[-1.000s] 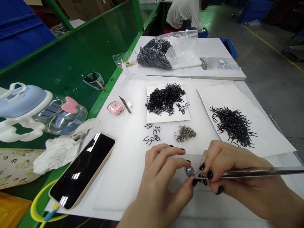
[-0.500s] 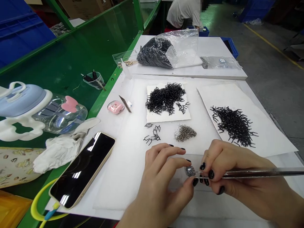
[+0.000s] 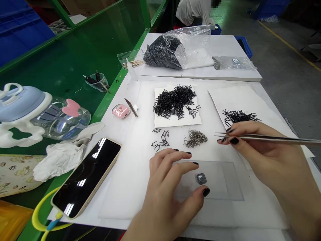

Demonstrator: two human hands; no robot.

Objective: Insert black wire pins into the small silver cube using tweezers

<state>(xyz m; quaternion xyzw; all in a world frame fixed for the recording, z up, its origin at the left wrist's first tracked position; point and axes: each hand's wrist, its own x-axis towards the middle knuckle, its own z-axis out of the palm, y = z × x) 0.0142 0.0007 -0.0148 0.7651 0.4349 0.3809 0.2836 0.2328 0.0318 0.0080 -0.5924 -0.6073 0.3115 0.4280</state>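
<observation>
Left grip [image 3: 170, 190] open, thumb just beside the metal piece [image 3: 201, 178] on a clear sheet [image 3: 232, 180]. Piece looks small, hard, light, apt to slide; best taken by its edges. Right grip [image 3: 260, 150] closed on tweezers [image 3: 265, 138], tips near black wire bits [image 3: 238, 116] on the white surface [image 3: 135, 197].

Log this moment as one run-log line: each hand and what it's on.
left hand: resting on clear plastic sheet, beside small metal part | right hand: holding metal tweezers, tips near black wire pieces
</observation>
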